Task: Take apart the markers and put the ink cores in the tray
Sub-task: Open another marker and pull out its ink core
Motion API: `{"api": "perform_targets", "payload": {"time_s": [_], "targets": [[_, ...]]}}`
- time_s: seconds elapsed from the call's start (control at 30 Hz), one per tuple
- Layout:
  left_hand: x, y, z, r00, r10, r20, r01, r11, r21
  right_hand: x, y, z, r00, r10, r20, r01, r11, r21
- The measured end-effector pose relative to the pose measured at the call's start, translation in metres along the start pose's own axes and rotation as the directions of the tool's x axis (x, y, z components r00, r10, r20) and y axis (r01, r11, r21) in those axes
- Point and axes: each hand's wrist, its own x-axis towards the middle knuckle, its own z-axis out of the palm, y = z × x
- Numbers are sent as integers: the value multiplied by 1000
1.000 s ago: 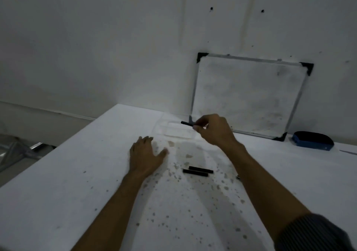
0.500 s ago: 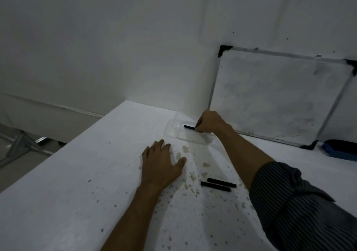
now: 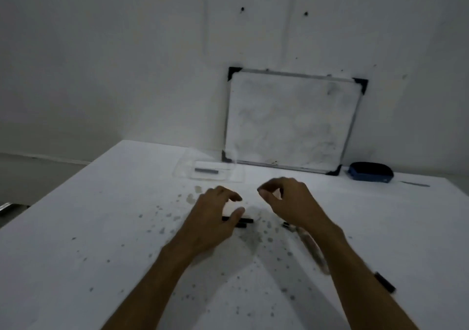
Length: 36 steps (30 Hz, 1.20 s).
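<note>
A clear plastic tray stands at the back of the white table, with one dark ink core lying in it. Two black marker pieces lie side by side in the middle of the table, partly hidden. My left hand hovers right over them, fingers curled and apart, thumb close to the pieces. My right hand is beside it to the right, empty, fingers loosely curled. A clear marker barrel with a black tip lies under my right forearm.
A small whiteboard leans on the wall behind the tray. A blue eraser sits to its right, a thin pen-like thing beyond it. Another black piece lies at the right. Dark ink spots dot the table.
My right hand left the ink core in the tray and drew back empty. My left hand lifted off the table and moved right, over the two black pieces.
</note>
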Motion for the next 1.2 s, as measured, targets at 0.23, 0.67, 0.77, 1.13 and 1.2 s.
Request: {"api": "perform_targets", "payload": {"time_s": [0.23, 0.67, 0.77, 1.13, 1.2], "targets": [[-31, 63, 68, 972, 104, 211, -89, 993, -77, -89, 68, -14, 975, 208, -84, -222, 945, -239], [-46, 71, 65, 907, 421, -1, -421, 905, 56, -123, 52, -7, 950, 221, -218, -219, 975, 36], [-41, 64, 54, 864, 501, -54, -492, 862, 124, -138, 34, -6, 975, 184, -122, -156, 965, 211], [-65, -12, -19, 975, 45, -219, -75, 989, -131, -83, -1, 23, 991, 133, 33, -136, 930, 343], [-68, -18, -23, 976, -120, -182, 71, 965, -254, -63, 6, 32, 999, 21, 41, -24, 997, 67]]}}
